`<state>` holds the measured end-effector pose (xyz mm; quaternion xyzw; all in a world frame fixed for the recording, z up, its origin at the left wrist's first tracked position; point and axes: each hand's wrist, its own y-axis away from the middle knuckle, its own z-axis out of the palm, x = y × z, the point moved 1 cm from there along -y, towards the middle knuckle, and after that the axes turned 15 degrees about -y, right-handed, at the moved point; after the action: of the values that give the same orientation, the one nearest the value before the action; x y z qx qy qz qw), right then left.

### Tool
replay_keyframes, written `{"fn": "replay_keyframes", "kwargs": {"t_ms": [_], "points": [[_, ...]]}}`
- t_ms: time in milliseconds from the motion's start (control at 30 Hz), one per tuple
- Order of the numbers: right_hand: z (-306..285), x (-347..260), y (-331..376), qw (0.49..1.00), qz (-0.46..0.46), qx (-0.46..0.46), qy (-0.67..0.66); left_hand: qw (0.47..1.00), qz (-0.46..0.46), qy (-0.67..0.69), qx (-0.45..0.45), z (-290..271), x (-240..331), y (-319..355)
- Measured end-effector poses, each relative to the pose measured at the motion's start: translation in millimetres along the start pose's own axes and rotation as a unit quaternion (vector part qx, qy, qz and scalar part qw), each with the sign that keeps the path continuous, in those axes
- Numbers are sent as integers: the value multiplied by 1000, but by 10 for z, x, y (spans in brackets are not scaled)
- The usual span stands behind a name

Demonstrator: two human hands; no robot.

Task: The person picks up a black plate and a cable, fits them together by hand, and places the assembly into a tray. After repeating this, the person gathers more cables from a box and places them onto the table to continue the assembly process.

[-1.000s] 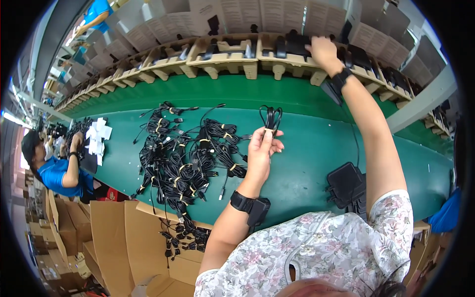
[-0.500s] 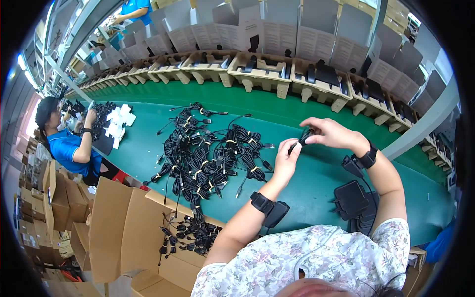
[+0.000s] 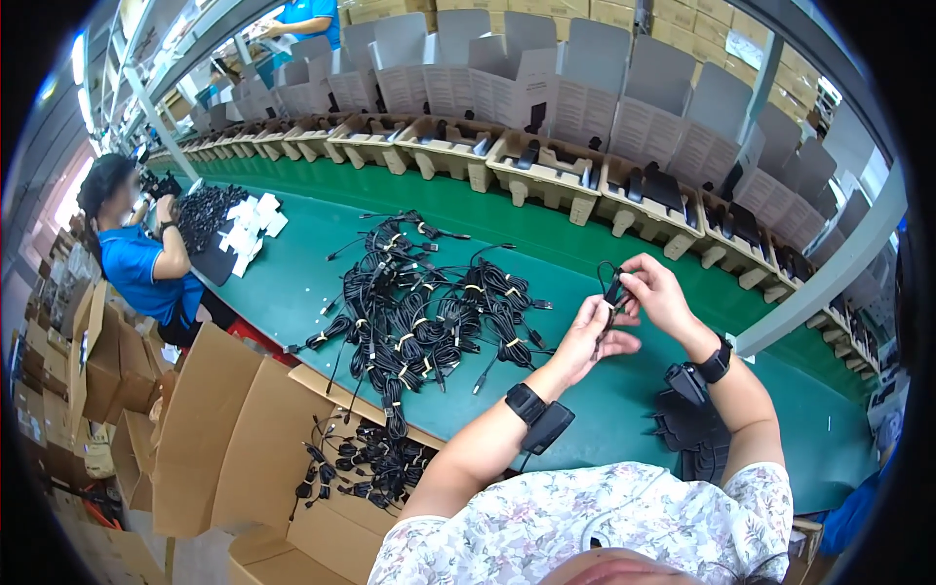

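Between my two hands is a black cable (image 3: 613, 291), partly hidden by the fingers, with a thin loop standing up above them. My left hand (image 3: 591, 336) is closed on its lower part, thumb against the cable. From the right, my right hand (image 3: 655, 291) pinches the upper part between thumb and fingertips. Left of my hands, a big heap of black cables (image 3: 419, 312), bundled with pale ties, lies on the green table (image 3: 546, 414). Several flat black items (image 3: 690, 424) rest by my right forearm.
An open cardboard box (image 3: 292, 458) with more cable bundles stands below the table's near edge. Along the far side runs a row of moulded trays (image 3: 546, 168) with black devices. A slanted metal post (image 3: 829, 273) rises at right. A co-worker in blue (image 3: 146, 263) sits at left.
Both hands have moved slightly down and the cable is now more upright, with a loop showing above the fingers. The whole view has tilted and shifted a little.
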<state>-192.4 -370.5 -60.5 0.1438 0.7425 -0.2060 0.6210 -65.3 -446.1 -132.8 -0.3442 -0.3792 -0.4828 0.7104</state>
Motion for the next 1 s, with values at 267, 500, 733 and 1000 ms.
{"fn": "replay_keyframes", "kwargs": {"t_ms": [267, 500, 733, 1000], "points": [[-193, 29, -86, 946, -303, -26, 115, 801, 182, -557, 120, -50, -11, 14], [184, -257, 115, 931, 94, -265, 231, 725, 217, -609, 236, -117, -103, 77], [-222, -314, -496, 905, -227, -32, 359, 733, 208, -547, 346, -305, 45, -74], [-794, -525, -1690, 803, -151, 136, 560, 708, 202, -617, 278, -223, -124, -143]]}}
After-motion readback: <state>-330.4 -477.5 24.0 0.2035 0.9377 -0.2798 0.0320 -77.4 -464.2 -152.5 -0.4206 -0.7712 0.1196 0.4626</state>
